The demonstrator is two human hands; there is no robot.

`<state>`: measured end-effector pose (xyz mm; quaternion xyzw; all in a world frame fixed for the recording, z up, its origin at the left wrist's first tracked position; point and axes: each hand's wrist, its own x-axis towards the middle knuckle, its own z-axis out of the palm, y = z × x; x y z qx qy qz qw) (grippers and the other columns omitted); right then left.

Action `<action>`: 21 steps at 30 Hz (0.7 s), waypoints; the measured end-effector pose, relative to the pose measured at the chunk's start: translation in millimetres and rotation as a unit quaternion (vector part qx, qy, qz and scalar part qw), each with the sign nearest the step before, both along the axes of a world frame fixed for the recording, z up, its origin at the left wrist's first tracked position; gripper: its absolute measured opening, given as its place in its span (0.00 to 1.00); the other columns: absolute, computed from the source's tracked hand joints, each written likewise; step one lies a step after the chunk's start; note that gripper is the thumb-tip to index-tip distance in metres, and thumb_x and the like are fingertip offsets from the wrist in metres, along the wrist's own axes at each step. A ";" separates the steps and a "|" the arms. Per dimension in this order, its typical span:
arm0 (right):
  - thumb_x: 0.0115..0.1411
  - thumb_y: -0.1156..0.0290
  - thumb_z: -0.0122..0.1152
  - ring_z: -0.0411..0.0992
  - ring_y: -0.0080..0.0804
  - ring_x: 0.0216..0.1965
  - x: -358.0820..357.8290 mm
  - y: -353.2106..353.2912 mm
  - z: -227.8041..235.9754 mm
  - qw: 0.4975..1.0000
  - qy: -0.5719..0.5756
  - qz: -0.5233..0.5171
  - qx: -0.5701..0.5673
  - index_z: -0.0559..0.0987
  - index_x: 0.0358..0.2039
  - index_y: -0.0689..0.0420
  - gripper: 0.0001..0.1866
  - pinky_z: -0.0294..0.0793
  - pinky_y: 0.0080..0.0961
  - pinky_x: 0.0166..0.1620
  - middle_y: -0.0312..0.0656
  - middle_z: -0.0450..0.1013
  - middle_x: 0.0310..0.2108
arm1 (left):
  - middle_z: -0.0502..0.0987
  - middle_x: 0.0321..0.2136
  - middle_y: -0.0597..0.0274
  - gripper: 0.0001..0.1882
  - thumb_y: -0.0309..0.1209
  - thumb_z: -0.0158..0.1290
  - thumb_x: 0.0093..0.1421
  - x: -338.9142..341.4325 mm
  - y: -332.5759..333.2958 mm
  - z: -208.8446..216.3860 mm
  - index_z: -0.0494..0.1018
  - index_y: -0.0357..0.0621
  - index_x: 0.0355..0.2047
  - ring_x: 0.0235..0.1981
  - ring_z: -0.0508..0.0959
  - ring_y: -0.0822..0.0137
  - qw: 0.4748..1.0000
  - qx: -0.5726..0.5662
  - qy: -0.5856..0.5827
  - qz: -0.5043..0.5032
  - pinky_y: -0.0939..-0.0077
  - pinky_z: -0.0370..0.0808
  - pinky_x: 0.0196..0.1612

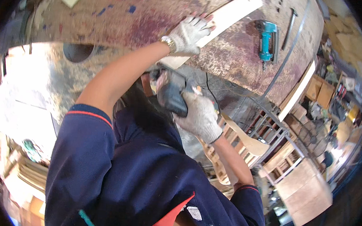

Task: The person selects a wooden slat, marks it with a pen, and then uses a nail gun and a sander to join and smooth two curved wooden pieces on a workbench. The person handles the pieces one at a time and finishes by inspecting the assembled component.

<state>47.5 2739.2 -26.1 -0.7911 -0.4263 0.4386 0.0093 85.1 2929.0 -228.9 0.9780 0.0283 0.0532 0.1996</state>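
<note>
- Board (233, 16): pale, on tabletop (231, 64), near end overhanging.
- Left hand (189, 35): gloved; grip spread, fingers flat on board.
- Power tool (171, 96): dark, near board's near end.
- Right hand (201, 116): gloved; grip curled around power tool.
- Nail gun (266, 41): teal, right of board.

Left arm (124, 74) out long over the near edge of the tabletop (231, 64), gloved left hand (188, 35) palm down, fingers (202, 24) spread, right arm (234, 159) bent, angling up and inward, gloved right hand (200, 116) clenched firm, just short of that edge
</note>
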 end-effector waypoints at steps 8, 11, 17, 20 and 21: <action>0.45 0.55 0.76 0.80 0.59 0.48 -47.6 -95.1 22.9 0.960 -0.002 -0.275 -0.055 0.79 0.56 0.62 0.39 0.79 0.47 0.53 0.61 0.80 0.46 | 0.54 0.76 0.41 0.52 0.46 0.68 0.48 -80.1 92.9 27.0 0.62 0.48 0.73 0.76 0.57 0.45 0.979 0.014 0.057 -0.195 0.46 0.49 0.78; 0.46 0.55 0.77 0.80 0.58 0.49 -69.3 -116.3 22.2 0.914 -0.046 -0.395 -0.086 0.80 0.55 0.63 0.38 0.79 0.46 0.54 0.61 0.80 0.47 | 0.62 0.72 0.42 0.51 0.48 0.70 0.47 -97.6 126.1 48.7 0.65 0.47 0.70 0.74 0.60 0.44 0.959 0.064 0.097 -0.258 0.45 0.51 0.77; 0.51 0.58 0.72 0.82 0.60 0.37 -90.4 -133.3 25.5 0.791 -0.084 -0.605 -0.038 0.84 0.42 0.62 0.23 0.81 0.47 0.42 0.61 0.81 0.32 | 0.72 0.60 0.46 0.51 0.53 0.72 0.47 -26.3 50.9 52.3 0.67 0.47 0.69 0.60 0.73 0.45 0.983 0.022 0.050 -0.173 0.47 0.67 0.65; 0.48 0.61 0.71 0.83 0.59 0.37 -101.3 -128.7 27.7 0.740 -0.075 -0.669 -0.010 0.84 0.45 0.62 0.24 0.81 0.46 0.43 0.60 0.82 0.33 | 0.73 0.56 0.46 0.50 0.52 0.72 0.48 28.4 5.2 42.7 0.67 0.47 0.69 0.56 0.75 0.46 0.983 0.025 -0.001 -0.184 0.50 0.72 0.58; 0.48 0.62 0.70 0.83 0.58 0.37 -105.3 -125.3 28.1 0.717 -0.074 -0.693 0.005 0.84 0.45 0.62 0.25 0.81 0.46 0.43 0.60 0.82 0.34 | 0.74 0.55 0.46 0.50 0.51 0.72 0.48 45.3 -4.0 39.7 0.67 0.48 0.69 0.55 0.75 0.46 0.980 0.028 -0.006 -0.198 0.51 0.74 0.56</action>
